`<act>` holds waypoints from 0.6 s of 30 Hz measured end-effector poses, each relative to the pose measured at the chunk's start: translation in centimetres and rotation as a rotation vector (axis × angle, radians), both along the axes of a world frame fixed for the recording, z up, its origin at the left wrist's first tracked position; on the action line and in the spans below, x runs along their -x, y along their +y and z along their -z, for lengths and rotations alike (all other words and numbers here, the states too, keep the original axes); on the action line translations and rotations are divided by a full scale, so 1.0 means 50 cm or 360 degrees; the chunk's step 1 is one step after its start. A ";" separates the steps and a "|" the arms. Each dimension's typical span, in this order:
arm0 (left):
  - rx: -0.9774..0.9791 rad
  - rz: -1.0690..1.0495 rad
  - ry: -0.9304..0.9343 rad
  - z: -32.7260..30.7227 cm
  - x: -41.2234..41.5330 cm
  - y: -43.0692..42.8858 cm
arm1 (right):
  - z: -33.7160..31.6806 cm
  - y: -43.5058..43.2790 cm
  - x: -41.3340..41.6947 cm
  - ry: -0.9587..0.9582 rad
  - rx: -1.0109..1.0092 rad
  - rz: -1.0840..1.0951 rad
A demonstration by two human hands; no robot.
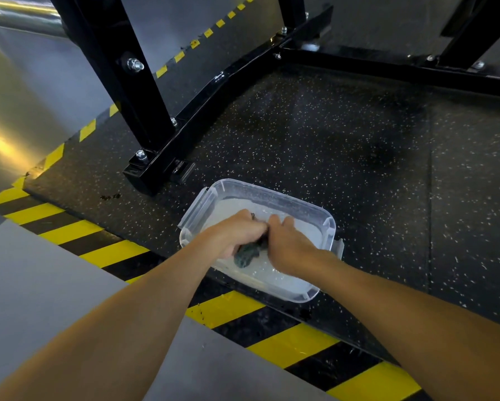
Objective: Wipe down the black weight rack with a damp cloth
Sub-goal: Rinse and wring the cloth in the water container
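A dark green wet cloth (247, 254) is bunched between both hands over a clear plastic tub (328, 227) holding water. My left hand (234, 233) grips the cloth's left part, and my right hand (288, 244) grips its right part; the two hands touch above the tub. Most of the cloth is hidden by the fingers. The black weight rack (144, 111) stands behind the tub, its base bar (228, 79) bolted and running back to the right.
The tub sits on speckled black rubber flooring (358, 169) near its front edge. Yellow-and-black hazard tape (113, 253) marks that edge, with grey floor (40, 285) below it. A chrome bar (20, 15) lies at the top left.
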State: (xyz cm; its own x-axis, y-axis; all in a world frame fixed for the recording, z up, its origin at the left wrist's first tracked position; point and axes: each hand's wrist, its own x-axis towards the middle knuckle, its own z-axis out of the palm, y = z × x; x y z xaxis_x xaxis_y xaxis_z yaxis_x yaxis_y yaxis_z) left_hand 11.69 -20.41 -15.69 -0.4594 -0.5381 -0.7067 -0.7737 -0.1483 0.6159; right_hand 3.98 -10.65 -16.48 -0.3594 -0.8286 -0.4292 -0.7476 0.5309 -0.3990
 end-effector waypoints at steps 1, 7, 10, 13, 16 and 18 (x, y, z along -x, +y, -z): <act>0.0194 0.0184 -0.0108 0.009 -0.001 0.000 | 0.005 0.004 -0.004 0.0192 -0.0072 -0.0152; 0.0795 0.0837 -0.0643 0.055 -0.009 0.013 | 0.033 -0.004 -0.007 0.0672 -0.0403 -0.0646; 0.0722 0.0735 -0.0649 0.058 0.006 0.014 | 0.051 -0.021 -0.004 0.0069 -0.0150 -0.0142; 0.0370 0.0349 -0.0299 0.051 0.020 0.009 | 0.045 -0.044 -0.009 -0.0741 0.0033 0.0906; 0.0090 -0.0168 -0.0023 0.037 0.015 0.013 | 0.034 -0.051 -0.019 -0.0897 0.0126 0.1191; -0.0161 -0.0454 0.0088 0.031 0.014 0.013 | 0.011 -0.052 -0.031 -0.0848 0.0265 0.1126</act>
